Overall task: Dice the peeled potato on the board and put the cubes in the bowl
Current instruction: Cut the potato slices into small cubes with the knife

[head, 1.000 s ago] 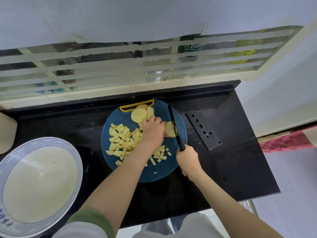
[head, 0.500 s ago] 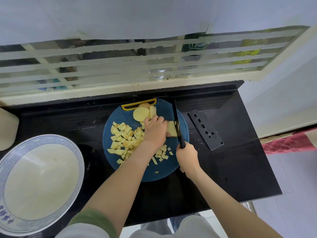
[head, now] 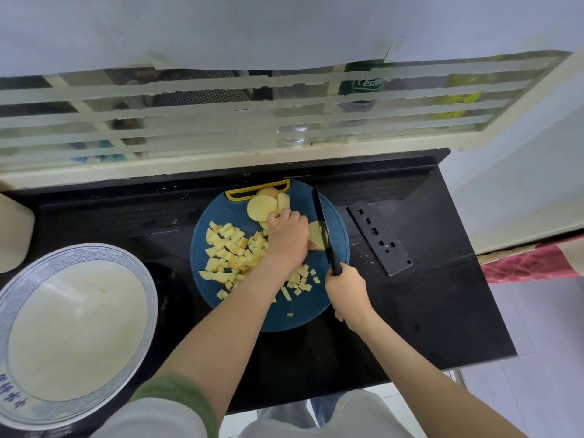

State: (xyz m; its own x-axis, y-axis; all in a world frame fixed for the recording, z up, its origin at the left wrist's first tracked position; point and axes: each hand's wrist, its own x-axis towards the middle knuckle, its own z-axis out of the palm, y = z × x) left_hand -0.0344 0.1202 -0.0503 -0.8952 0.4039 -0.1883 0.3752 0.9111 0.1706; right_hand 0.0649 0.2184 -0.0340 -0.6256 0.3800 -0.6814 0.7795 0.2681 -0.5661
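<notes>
Black counter [head: 426, 295] underneath, with a big white bowl [head: 79, 249] at its left end, apart from the round blue board [head: 284, 314]. A perforated black plate [head: 377, 238] lies just right of the board. Cubes [head: 230, 248] are heaped on the board's left, the left forearm crossing them. The left hand [head: 287, 238], fingers curled, pins the potato piece [head: 316, 235]. The right hand [head: 346, 289] clenches the knife [head: 320, 216], blade on that piece.

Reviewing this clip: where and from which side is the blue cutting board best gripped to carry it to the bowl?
Likely the yellow handle at the far edge of the blue cutting board, reached from above and behind. It is the one cut-out grip, though potato slices crowd it. The bare near rim is the alternative.
</notes>
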